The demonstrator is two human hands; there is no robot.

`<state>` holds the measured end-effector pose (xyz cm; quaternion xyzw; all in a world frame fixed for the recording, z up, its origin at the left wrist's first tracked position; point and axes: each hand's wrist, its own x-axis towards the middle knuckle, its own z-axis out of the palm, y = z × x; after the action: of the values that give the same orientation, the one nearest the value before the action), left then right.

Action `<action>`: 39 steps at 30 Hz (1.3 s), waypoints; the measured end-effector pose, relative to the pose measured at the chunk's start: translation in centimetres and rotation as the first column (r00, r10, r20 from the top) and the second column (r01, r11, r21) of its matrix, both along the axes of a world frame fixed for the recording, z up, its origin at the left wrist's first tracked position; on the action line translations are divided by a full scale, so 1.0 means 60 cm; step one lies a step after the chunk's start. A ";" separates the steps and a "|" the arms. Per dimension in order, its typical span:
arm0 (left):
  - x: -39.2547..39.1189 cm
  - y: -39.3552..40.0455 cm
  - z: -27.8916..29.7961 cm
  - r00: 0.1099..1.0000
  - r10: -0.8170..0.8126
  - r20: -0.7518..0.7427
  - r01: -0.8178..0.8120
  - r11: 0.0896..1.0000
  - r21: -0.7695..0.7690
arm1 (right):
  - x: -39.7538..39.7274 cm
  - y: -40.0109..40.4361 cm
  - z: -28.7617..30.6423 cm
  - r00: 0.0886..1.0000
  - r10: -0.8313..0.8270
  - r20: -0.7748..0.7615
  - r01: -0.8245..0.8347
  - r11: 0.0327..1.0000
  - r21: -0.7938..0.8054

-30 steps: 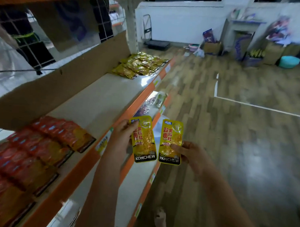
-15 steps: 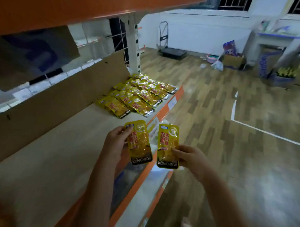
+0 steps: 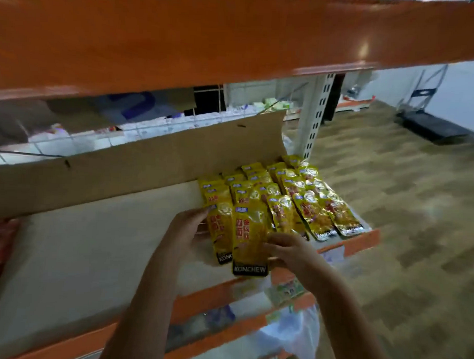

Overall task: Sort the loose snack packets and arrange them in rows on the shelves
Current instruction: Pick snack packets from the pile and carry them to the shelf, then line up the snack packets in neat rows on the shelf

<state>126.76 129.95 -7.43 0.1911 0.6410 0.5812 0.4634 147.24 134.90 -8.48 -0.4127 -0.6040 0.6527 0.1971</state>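
At the shelf's (image 3: 99,255) right end, yellow packets (image 3: 297,197) already lie in rows; the left hand (image 3: 187,228) and right hand (image 3: 287,252) each hold one more packet, unplaced.

Two glossy yellow foil snack packets (image 3: 248,233), black "KONCHEW" bands at their lower ends, overlap side by side at centre frame, over the beige shelf board (image 3: 80,254), beside overlapping rows of matching yellow packets (image 3: 297,197) at centre right.

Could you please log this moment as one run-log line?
left hand: holds yellow packet | right hand: holds second packet | site: yellow rows, shelf
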 end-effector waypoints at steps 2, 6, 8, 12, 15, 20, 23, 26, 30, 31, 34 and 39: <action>-0.008 0.006 -0.002 0.995 0.015 -0.098 -0.016 1.000 -0.011 | -0.023 0.022 -0.009 0.987 0.041 0.156 -0.068 0.983 0.171; -0.027 0.024 -0.012 0.976 0.017 -0.219 -0.028 0.999 -0.047 | -0.056 0.045 -0.011 0.915 0.073 0.397 -0.259 0.862 0.437; -0.037 0.036 -0.015 0.966 -0.003 -0.257 -0.014 0.998 -0.066 | -0.067 0.049 -0.004 0.893 0.060 0.447 -0.299 0.819 0.489; -0.048 0.053 -0.018 0.953 -0.012 -0.302 -0.004 0.999 -0.051 | -0.081 0.046 0.001 0.889 0.029 0.457 -0.280 0.824 0.492; -0.056 0.056 -0.025 0.924 -0.054 -0.379 0.033 0.998 -0.062 | -0.085 0.044 0.005 0.878 0.004 0.478 -0.280 0.816 0.506; -0.062 0.056 -0.040 0.892 -0.078 -0.444 0.051 0.996 -0.073 | -0.091 0.041 0.006 0.814 -0.023 0.581 -0.352 0.776 0.524; -0.061 0.057 -0.044 0.883 -0.078 -0.462 0.047 0.996 -0.078 | -0.099 0.033 0.004 0.789 -0.076 0.609 -0.339 0.773 0.536; -0.061 0.055 -0.048 0.867 -0.079 -0.493 0.046 0.996 -0.078 | -0.107 0.027 -0.004 0.755 -0.141 0.641 -0.326 0.767 0.552; -0.061 0.054 -0.047 0.841 -0.113 -0.530 0.070 0.993 -0.100 | -0.112 0.020 -0.005 0.716 -0.183 0.674 -0.346 0.745 0.571; -0.062 0.053 -0.043 0.829 -0.126 -0.544 0.079 0.991 -0.110 | -0.112 0.020 -0.003 0.712 -0.181 0.678 -0.358 0.737 0.573; -0.071 0.047 -0.032 0.758 -0.150 -0.635 0.074 0.987 -0.144 | -0.112 0.022 0.007 0.719 -0.184 0.670 -0.371 0.714 0.594; -0.089 0.024 -0.016 0.481 -0.248 -0.841 0.022 0.962 -0.271 | -0.141 0.030 0.037 0.747 -0.112 0.655 -0.472 0.605 0.641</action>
<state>121.39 131.39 -8.39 0.4544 0.8302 0.2911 0.1402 138.77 136.69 -6.26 -0.4129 -0.8937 0.1626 0.0660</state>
